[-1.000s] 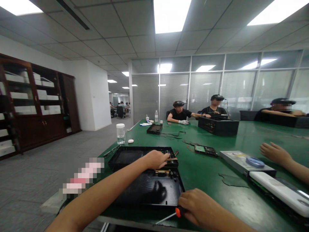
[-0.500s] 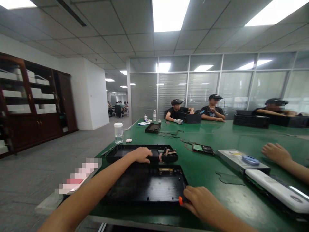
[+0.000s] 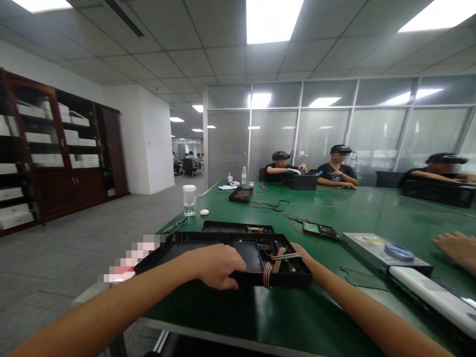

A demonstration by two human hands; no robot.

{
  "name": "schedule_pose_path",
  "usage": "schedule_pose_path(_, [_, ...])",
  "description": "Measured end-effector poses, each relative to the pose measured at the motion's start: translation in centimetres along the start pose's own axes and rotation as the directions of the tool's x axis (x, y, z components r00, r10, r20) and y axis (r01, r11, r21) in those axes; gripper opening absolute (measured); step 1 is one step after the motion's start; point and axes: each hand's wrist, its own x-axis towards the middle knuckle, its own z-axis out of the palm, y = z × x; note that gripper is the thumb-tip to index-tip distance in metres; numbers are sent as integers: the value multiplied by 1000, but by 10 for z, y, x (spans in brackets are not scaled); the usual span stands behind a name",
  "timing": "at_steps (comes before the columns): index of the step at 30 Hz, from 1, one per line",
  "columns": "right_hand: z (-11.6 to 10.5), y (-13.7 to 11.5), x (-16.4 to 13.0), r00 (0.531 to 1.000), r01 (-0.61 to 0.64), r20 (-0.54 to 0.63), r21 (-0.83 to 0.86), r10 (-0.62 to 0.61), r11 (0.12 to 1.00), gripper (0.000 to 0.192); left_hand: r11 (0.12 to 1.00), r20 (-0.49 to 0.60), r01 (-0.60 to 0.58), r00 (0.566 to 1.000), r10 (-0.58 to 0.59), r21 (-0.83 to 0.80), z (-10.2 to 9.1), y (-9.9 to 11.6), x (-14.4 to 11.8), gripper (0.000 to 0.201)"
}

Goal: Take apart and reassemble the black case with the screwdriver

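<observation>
On the black tray (image 3: pixel 223 245), left hand (image 3: pixel 217 265) clasped.

Both hands grip a black tray-like casing (image 3: pixel 223 248) above the green desk (image 3: pixel 334 213), the left hand (image 3: pixel 217 265) clasping its near edge, the right hand (image 3: pixel 303 250) mostly hidden behind its far corner beside striped ribbon cables (image 3: pixel 275 263).

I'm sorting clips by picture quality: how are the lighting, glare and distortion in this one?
Head view: bright ceiling light panels blow out to white; the green table shows soft sheen; wide-angle lens bends walls and ceiling lines; the left hand on the black plastic tray is fairly sharp; far seated people are small.
</observation>
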Motion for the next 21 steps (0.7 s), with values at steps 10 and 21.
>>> schedule_pose_path(10, [-5, 96, -16, 954, -257, 51, -376, 297, 890, 33, 1000, 62, -12, 998, 14, -22, 41, 16, -6, 14])
schedule_pose_path(21, [-9, 55, -9, 978, -187, 124, 183, 166, 965, 46, 945, -137, 323, 939, -314, 49, 73, -62, 39, 33])
